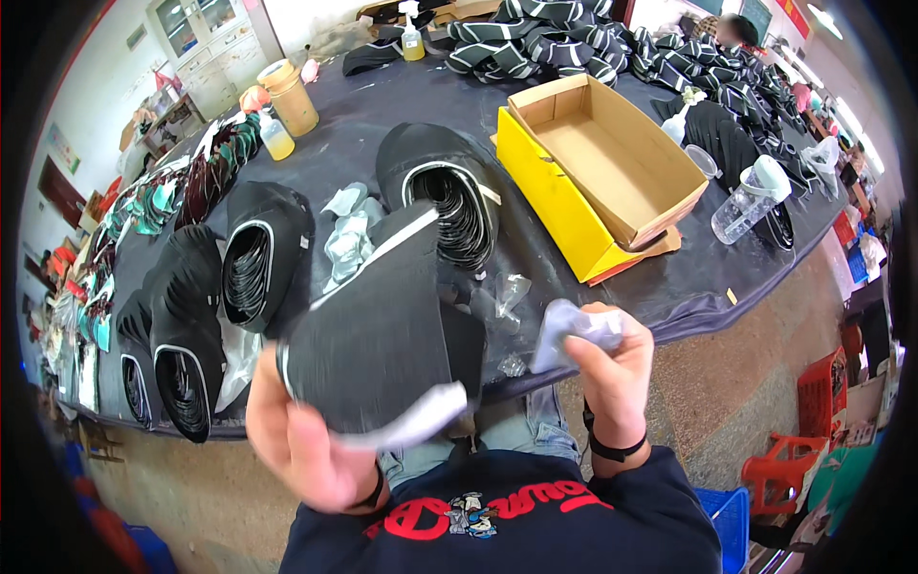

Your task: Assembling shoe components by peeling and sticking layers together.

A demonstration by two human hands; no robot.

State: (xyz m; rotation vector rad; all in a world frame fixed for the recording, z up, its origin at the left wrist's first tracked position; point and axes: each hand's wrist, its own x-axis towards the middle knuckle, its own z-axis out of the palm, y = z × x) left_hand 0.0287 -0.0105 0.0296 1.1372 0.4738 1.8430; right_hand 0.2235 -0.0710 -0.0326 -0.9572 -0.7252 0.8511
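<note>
My left hand (pixel 311 445), slightly blurred, is closed on the edge of a black shoe upper (pixel 368 349) with white edging, tilted over the table's front edge. My right hand (pixel 617 368) pinches a thin, translucent plastic piece (pixel 555 335) between thumb and fingers, apart from the upper. Behind the held upper, a nested stack of black uppers (pixel 406 158) lies on the table. Another such stack (pixel 273 215) is to its left. Between these two are crumpled clear plastic pieces (pixel 349 239); more plastic scraps (pixel 507 297) lie just beyond my right hand.
A yellow box with an open brown tray (pixel 550 206) stands right of centre on the dark-covered table (pixel 335 115). A clear plastic jar (pixel 741 215) is farther right. Spray bottles (pixel 275 136) and a tan container (pixel 290 96) stand at the back left. Black uppers (pixel 535 43) pile up behind.
</note>
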